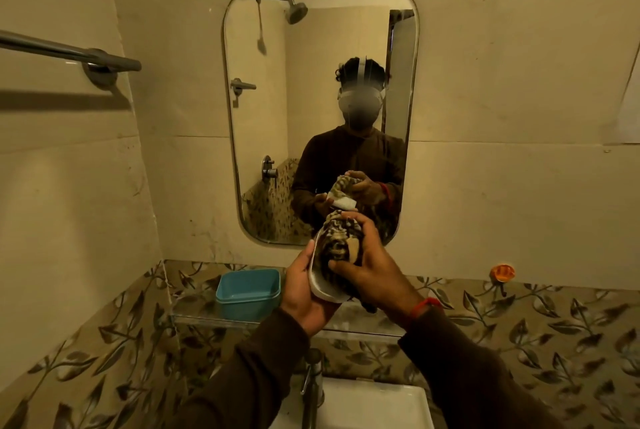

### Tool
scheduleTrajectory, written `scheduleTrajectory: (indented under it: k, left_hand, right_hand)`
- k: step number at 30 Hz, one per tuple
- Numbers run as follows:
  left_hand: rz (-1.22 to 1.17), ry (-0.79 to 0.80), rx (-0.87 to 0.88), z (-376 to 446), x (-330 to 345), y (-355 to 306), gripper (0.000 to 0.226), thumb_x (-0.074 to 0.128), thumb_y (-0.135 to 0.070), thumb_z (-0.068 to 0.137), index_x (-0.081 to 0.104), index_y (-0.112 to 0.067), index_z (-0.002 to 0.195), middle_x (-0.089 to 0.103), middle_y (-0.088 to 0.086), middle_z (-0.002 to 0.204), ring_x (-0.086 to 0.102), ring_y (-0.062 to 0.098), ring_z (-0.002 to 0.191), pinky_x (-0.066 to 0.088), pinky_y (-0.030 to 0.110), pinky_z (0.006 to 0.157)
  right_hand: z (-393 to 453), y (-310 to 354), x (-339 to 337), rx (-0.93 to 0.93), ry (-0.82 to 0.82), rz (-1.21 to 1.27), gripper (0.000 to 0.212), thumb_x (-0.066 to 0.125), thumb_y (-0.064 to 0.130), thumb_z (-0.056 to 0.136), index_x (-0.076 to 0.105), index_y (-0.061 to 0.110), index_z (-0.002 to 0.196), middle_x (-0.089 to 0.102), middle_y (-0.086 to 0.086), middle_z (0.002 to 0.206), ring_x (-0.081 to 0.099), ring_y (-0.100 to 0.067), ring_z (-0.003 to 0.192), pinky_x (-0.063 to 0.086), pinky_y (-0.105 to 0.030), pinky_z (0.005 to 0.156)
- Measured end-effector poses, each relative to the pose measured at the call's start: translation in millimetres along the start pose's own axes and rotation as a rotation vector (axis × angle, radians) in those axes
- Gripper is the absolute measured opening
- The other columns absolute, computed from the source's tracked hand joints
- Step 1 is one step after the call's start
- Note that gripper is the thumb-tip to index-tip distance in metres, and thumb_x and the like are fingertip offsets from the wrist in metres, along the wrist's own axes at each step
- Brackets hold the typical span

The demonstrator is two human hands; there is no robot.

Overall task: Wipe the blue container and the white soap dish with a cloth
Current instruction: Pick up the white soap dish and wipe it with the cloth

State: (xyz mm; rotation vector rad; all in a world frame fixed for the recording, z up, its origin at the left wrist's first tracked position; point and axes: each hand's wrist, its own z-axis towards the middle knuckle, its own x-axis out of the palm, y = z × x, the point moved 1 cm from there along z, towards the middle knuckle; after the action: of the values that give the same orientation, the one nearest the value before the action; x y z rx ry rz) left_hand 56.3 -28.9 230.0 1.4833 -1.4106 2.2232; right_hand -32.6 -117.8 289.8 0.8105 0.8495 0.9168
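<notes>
My left hand point(304, 293) grips the white soap dish point(320, 286) from below and holds it up, tilted, in front of the mirror. My right hand point(367, 272) presses a bunched striped brown-and-cream cloth point(341, 241) into the dish's hollow. The blue container point(247, 291) stands open and upright on the glass shelf point(201, 319), left of my hands and apart from them.
A wall mirror point(320, 110) hangs straight ahead and reflects a person with the dish and cloth. A metal towel bar point(69, 52) juts from the left wall. An orange hook point(502, 272) sits on the right wall. Below are a tap point(311, 383) and white basin point(377, 404).
</notes>
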Motion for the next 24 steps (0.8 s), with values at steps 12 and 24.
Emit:
scheduleTrajectory:
  k: [12, 24]
  left_hand:
    - [-0.005, -0.023, 0.042, -10.0, 15.8, 12.2, 0.054, 0.046, -0.049, 0.098, 0.065, -0.012, 0.132, 0.063, 0.021, 0.136, 0.065, 0.036, 0.119, 0.059, 0.049, 0.087]
    - [0.105, -0.040, 0.097, -13.2, 20.2, 7.0, 0.055, 0.045, -0.056, 0.101, 0.052, -0.025, 0.145, 0.059, 0.016, 0.143, 0.058, 0.034, 0.130, 0.056, 0.048, 0.091]
  right_hand:
    - [9.6, 6.0, 1.5, -0.240, -0.121, -1.088, 0.038, 0.050, 0.034, 0.097, 0.053, 0.030, 0.134, 0.056, -0.003, 0.125, 0.043, -0.024, 0.115, 0.039, -0.037, 0.095]
    - [6.3, 5.5, 8.3, -0.201, -0.041, -1.150, 0.055, 0.058, 0.017, 0.087, 0.039, 0.019, 0.139, 0.046, -0.004, 0.136, 0.037, -0.027, 0.120, 0.032, -0.040, 0.098]
